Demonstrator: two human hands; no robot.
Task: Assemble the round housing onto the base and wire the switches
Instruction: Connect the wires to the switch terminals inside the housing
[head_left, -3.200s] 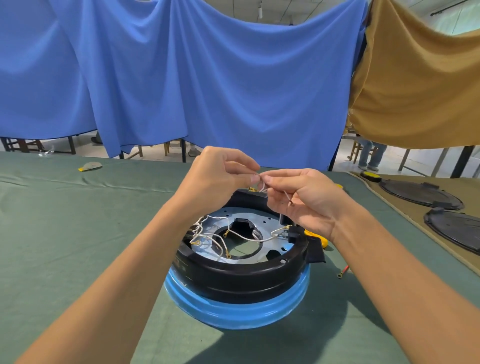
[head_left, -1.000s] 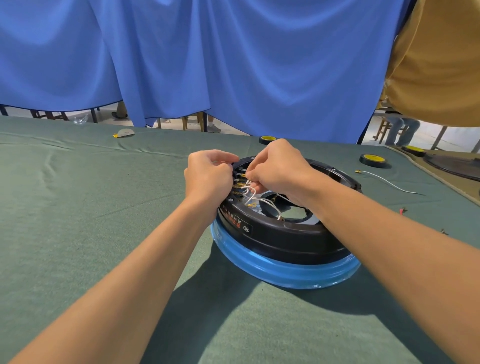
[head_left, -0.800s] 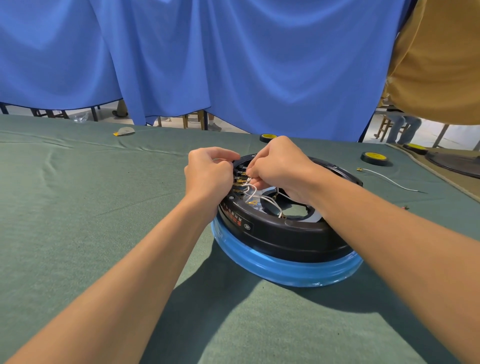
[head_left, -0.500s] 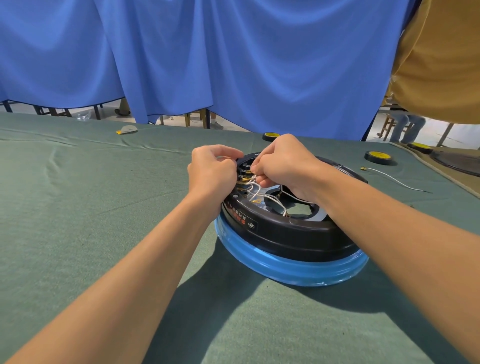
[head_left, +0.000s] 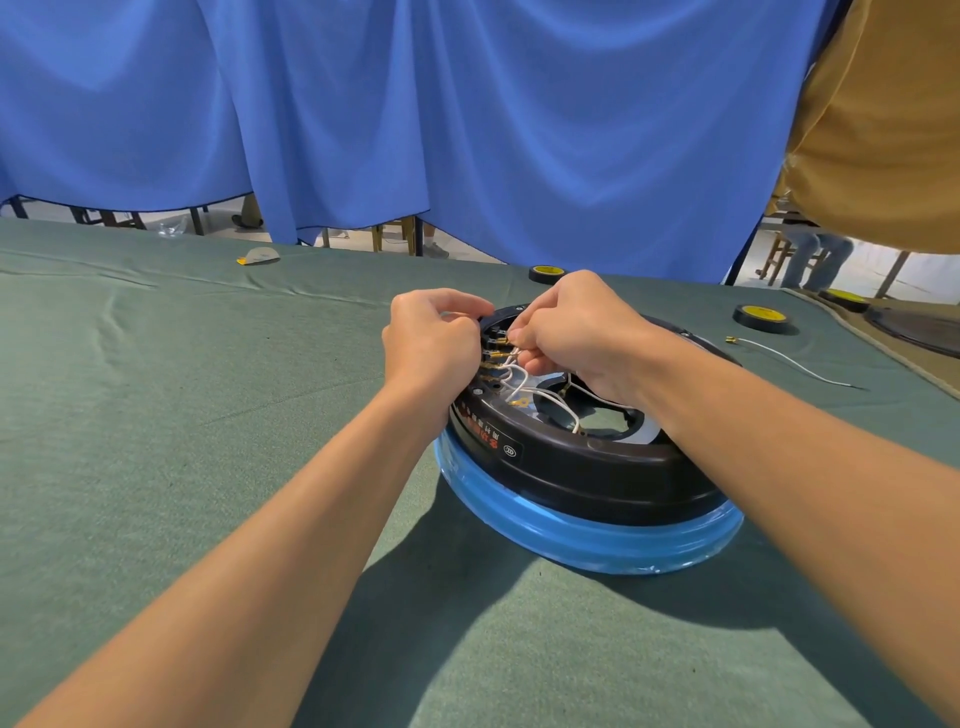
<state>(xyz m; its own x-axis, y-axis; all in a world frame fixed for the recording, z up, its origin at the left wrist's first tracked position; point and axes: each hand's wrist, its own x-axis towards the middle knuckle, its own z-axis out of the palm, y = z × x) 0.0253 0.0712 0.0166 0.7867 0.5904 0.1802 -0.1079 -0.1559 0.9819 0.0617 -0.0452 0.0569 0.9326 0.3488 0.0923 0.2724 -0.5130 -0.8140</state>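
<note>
Here, two bare forearms reach forward over a green cloth table (head_left: 156, 467) to a black round housing (head_left: 597, 467). The housing is seated on top of a blue base (head_left: 587, 540), which lies flat on the cloth. Inside the housing's ring, several white wires (head_left: 556, 402) loop up toward brass terminals at its left inner rim. The right hand (head_left: 576, 332) hovers over that rim, thumb and finger pinching one white wire by its brass end. The left hand (head_left: 428, 343) sits just left of the housing with fingers curled in; whether it holds anything cannot be made out. Beyond the housing to the right lie a loose white wire (head_left: 789, 358) and a black-and-yellow tape roll (head_left: 761, 318). A second tape roll (head_left: 545, 273) is directly behind the housing. Farthest back hang a blue curtain (head_left: 467, 130) and a tan cloth (head_left: 883, 130).
</note>
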